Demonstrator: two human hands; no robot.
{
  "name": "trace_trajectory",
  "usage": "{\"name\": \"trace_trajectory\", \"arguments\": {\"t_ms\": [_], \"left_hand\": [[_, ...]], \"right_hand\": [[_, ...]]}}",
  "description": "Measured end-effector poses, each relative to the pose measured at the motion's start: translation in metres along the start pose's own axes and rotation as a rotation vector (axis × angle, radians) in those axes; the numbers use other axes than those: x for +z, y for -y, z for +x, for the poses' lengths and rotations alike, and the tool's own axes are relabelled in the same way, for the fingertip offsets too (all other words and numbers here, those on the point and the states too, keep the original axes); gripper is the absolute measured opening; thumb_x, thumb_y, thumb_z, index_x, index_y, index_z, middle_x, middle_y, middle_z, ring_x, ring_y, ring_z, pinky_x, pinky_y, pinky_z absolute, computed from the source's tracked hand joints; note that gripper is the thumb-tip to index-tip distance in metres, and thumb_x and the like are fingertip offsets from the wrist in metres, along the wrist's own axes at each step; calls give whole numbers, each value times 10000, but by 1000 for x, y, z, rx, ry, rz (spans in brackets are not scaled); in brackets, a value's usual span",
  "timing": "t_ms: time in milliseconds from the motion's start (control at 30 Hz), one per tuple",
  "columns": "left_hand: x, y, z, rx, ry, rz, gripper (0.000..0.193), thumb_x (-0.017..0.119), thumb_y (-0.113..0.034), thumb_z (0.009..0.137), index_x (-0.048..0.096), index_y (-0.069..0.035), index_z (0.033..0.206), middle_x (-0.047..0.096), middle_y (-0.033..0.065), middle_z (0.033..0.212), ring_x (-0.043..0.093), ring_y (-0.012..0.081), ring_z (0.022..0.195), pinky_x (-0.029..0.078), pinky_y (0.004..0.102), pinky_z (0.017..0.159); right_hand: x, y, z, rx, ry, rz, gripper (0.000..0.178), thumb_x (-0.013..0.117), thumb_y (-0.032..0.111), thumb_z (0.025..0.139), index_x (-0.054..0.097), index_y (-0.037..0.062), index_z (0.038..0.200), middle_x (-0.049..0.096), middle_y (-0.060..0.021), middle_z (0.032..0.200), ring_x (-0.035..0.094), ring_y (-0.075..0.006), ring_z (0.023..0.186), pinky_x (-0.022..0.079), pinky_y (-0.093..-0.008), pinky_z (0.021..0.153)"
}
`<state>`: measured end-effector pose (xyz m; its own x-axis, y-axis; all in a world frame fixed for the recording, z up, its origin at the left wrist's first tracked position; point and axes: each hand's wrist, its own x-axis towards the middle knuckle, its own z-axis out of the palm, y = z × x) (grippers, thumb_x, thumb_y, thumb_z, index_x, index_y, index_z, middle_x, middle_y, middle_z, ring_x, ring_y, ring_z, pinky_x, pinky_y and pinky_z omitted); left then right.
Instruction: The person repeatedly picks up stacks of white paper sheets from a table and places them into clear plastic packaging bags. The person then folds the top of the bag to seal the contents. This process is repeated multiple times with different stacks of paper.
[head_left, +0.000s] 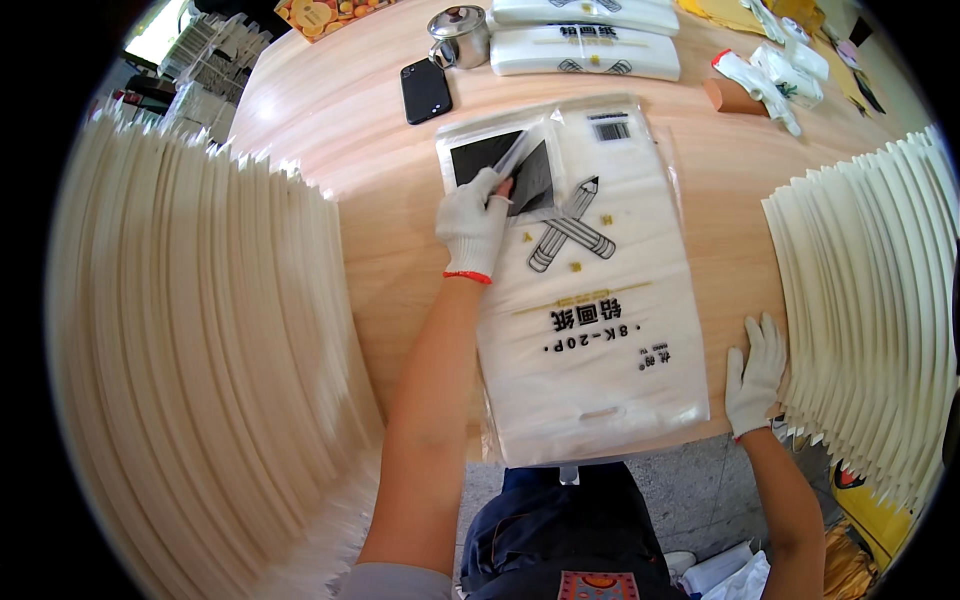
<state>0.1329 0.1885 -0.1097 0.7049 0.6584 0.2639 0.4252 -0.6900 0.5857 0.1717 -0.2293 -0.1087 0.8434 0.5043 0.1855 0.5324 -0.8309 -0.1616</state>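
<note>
My white-gloved, red-cuffed left hand is lying over the black square panel with a white border, at the upper end of the flat translucent plastic packaging printed with 2 crossed pencils. Its fingers are bunching at a thin translucent strip; whether they are gripping it, I cannot tell. The packaging is lying in front of me, in the middle of the pale wooden tabletop. My white-gloved right hand is resting open and holding nothing, just beside the right stack of white sheets. On the left, 1 taller stack of cream sheets is standing. Beyond the packaging, a black phone is lying near a shiny metal mug.
</note>
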Motion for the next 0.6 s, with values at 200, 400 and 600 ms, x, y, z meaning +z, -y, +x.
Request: {"name": "trace_trajectory", "arguments": {"t_ms": [200, 400, 600], "left_hand": [[2, 3, -6, 576, -53, 46, 63, 658, -114, 680, 601, -142, 682, 604, 30, 659, 604, 222, 699, 470, 356, 645], [-1, -4, -11, 688, -55, -16, 180, 714, -102, 639, 536, -108, 612, 559, 49, 629, 590, 232, 694, 467, 354, 637], [-3, -2, -20, 791, -49, -18, 229, 741, -120, 610, 513, -121, 592, 533, 38, 605, 585, 222, 682, 469, 344, 614]], "right_hand": [[1, 0, 1, -7, 3, -15, 469, 546, 210, 858, 460, 57, 1293, 398, -182, 1375, 345, -355, 1278, 212, -479, 1094], [0, 1, 2, -8, 1, 5, 471, 546, 207, 858, 457, 56, 1295, 397, -184, 1373, 348, -354, 1276, 214, -481, 1093], [0, 1, 2, -8, 2, -5, 472, 549, 201, 857, 458, 52, 1295, 400, -184, 1373, 348, -357, 1275, 216, -480, 1093]]}}
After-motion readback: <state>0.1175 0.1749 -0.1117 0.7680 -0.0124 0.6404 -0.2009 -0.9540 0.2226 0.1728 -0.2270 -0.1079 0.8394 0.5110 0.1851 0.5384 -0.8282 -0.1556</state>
